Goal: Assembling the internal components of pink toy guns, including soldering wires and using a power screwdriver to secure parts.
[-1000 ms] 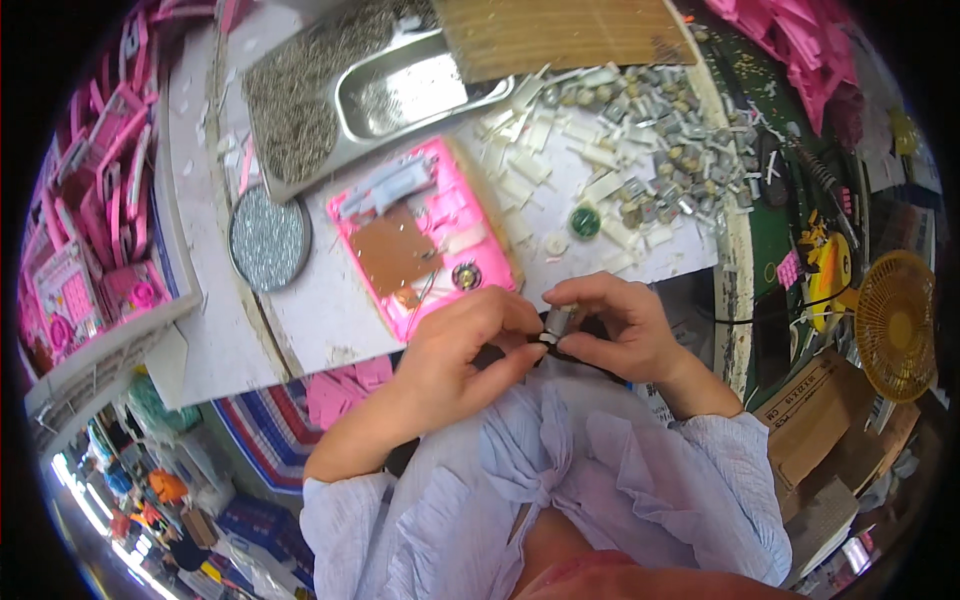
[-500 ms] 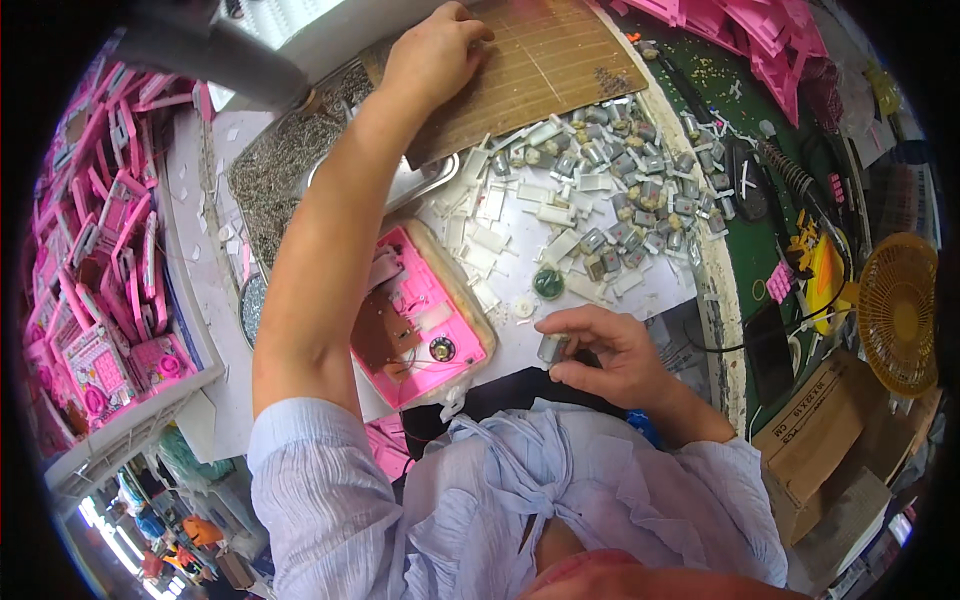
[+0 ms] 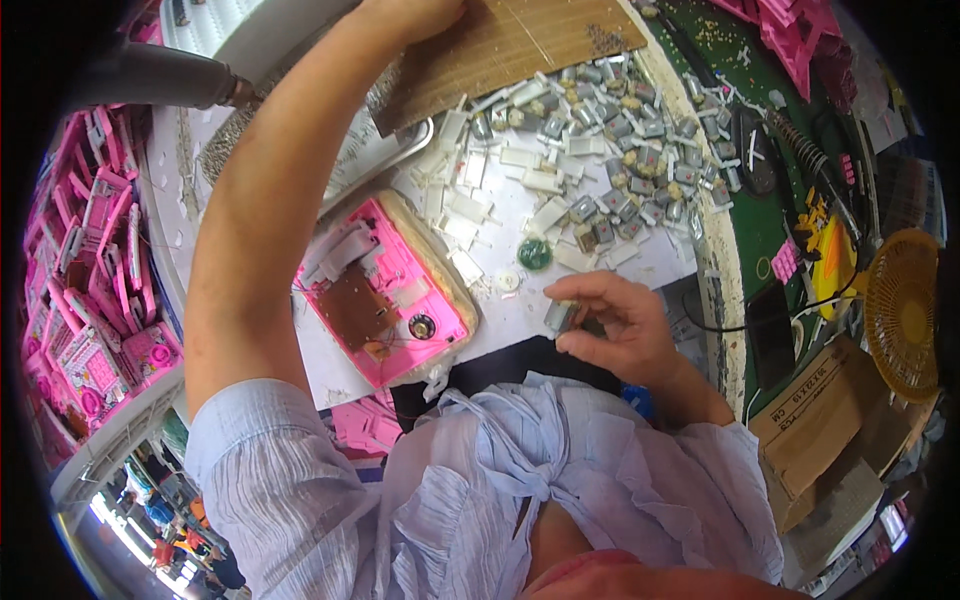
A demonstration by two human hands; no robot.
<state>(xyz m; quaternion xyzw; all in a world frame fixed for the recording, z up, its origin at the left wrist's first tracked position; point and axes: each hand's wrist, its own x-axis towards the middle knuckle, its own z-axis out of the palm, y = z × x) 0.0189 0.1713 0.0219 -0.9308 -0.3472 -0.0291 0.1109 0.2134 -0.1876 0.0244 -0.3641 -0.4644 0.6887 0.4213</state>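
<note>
At far left you have a heap of pink plastic casings (image 3: pixel 100 310) piled beside the white table. Next to them a dark grey, barrel-shaped tool (image 3: pixel 165 78) points in from the upper left. Your left forearm runs up across a shiny metal tray (image 3: pixel 362 150), hiding part of it. Just right of the forearm lies an open pink plastic shell (image 3: pixel 425 352) with a brown circuit board (image 3: pixel 352 308) and a round black part (image 3: pixel 422 327) inside. Your left hand (image 3: pixel 430 12) is at the top edge, by a flat brown cardboard sheet (image 3: pixel 520 60); its fingers are cut off there, so you cannot tell how far they are spread or whether they hold anything.

Right of the shell, a small white disc (image 3: pixel 508 281) and a round green piece (image 3: pixel 535 254) lie near each other, below a spread of white and grey block-shaped parts (image 3: pixel 610 150). Your right hand (image 3: pixel 625 325) pinches a small silver-grey metal block (image 3: pixel 560 316) between thumb and fingertips, the gap only as wide as the block, above the near table edge. At far right stands a yellow-brown round fan (image 3: pixel 903 315).
</note>
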